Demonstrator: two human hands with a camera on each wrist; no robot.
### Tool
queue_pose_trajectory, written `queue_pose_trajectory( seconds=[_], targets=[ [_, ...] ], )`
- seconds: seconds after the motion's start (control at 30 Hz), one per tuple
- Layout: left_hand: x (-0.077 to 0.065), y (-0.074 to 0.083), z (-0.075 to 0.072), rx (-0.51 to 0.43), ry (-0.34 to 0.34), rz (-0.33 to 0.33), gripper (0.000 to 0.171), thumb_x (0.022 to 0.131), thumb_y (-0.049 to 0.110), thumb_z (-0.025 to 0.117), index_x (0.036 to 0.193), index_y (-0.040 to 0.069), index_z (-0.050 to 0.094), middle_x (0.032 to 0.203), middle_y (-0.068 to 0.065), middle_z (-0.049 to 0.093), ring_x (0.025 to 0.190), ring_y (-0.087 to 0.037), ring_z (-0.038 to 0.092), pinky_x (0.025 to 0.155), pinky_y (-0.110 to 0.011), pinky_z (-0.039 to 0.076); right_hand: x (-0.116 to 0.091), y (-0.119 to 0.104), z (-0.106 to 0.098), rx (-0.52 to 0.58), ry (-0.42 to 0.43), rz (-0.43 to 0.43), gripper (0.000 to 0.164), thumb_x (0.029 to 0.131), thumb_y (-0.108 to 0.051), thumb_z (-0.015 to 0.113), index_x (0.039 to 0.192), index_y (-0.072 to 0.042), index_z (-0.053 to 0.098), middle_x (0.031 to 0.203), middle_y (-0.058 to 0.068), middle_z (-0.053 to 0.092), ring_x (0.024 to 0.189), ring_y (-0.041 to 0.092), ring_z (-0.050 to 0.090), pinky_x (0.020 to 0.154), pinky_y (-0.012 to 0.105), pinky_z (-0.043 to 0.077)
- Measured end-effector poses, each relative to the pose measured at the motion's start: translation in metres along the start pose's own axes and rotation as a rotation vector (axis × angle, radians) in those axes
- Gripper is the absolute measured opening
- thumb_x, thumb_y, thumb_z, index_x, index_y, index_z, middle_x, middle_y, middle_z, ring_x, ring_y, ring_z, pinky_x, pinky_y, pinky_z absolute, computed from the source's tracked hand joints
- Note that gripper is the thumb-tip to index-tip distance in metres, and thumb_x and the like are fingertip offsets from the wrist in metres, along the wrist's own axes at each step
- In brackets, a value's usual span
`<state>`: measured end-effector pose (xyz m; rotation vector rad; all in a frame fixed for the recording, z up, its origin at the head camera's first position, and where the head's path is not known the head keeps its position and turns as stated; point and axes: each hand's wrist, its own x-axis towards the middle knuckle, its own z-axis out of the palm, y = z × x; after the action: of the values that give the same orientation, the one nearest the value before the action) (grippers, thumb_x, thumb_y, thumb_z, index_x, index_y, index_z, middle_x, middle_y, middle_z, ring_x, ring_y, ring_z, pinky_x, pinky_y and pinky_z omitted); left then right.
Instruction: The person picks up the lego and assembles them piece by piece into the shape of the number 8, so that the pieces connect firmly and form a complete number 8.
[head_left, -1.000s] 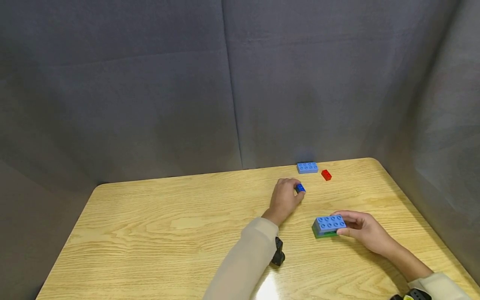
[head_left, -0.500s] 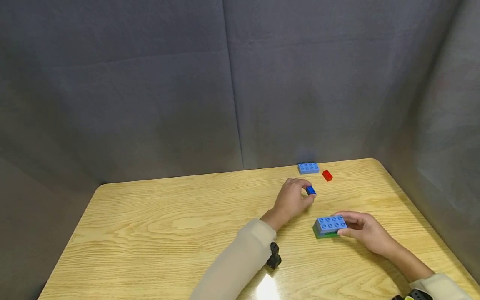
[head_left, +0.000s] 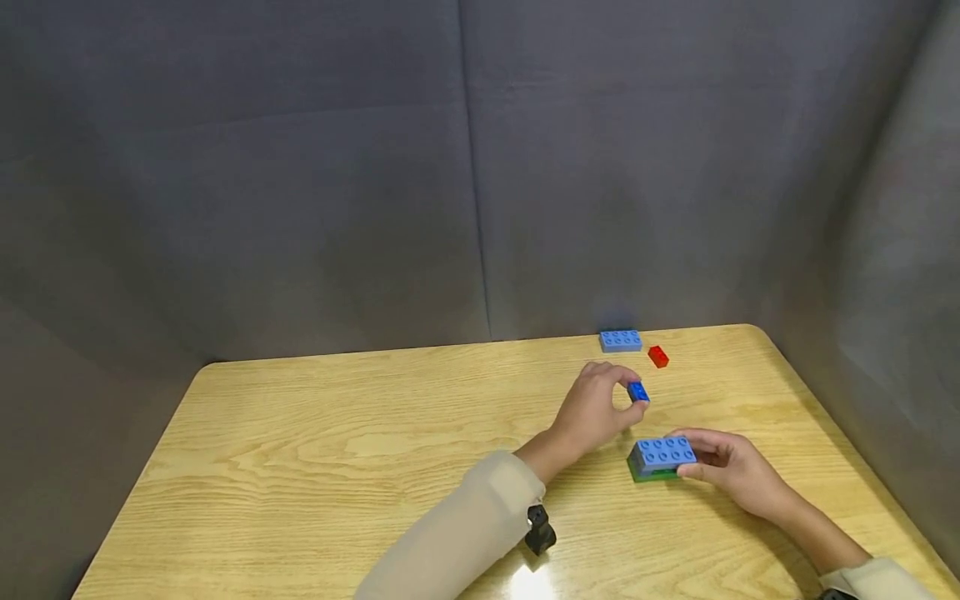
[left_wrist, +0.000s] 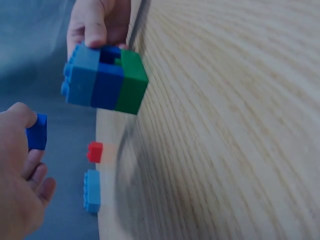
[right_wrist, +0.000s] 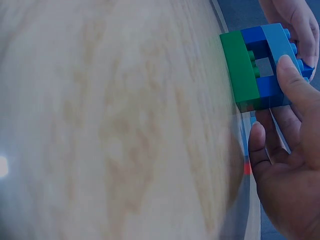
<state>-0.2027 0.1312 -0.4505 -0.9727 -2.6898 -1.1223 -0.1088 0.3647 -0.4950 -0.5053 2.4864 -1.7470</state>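
Observation:
Between thumb and fingers my left hand [head_left: 596, 408] pinches a small dark blue toy brick [head_left: 638, 392], raised over the table. My right hand [head_left: 738, 471] grips the right end of a brick stack [head_left: 665, 451] by its light blue top brick. In the right wrist view the stack shows a green brick [right_wrist: 241, 72] at the bottom, dark blue bricks [right_wrist: 270, 89] at its two ends with a gap between them, and a light blue brick [right_wrist: 281, 42] across the top. The left hand is just behind the stack, apart from it.
A light blue brick [head_left: 620, 341] lies at the table's back edge, with a small red brick [head_left: 658, 357] to its right. Grey cloth [head_left: 360, 183] stands behind and beside the wooden table [head_left: 322, 467].
My left hand has lifted the small blue brick from the table and carried it right and nearer the stack. The right hand has stayed on the stack in about the same place.

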Motion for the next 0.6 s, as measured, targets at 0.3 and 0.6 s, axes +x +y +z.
queue_pose_trajectory(
  seconds=[0.3,0.6],
  targets=[
    [-0.014,0.013,-0.006,-0.028,-0.009,0.068,0.030,0.093,0.031,0.076,0.119,0.016,0.073,0.110,0.012,0.070,0.114,-0.007,0.055,0.098,-0.015,0.043,0.000,0.002,-0.001,0.023,-0.009,-0.023,0.036,0.093,0.009,0.066,0.127,0.018,0.057,0.114,-0.011,0.072,0.100,0.004,0.068,0.079,0.021,0.057],
    [-0.031,0.022,-0.008,-0.023,-0.033,0.123,0.031,0.093,0.032,0.076,0.119,0.016,0.073,0.104,0.012,0.068,0.109,-0.005,0.055,0.090,-0.010,0.042,0.002,0.002,-0.001,0.066,-0.038,-0.055,0.037,0.094,0.011,0.064,0.130,0.009,0.061,0.119,-0.010,0.071,0.105,0.005,0.068,0.081,0.022,0.057]
  ],
)
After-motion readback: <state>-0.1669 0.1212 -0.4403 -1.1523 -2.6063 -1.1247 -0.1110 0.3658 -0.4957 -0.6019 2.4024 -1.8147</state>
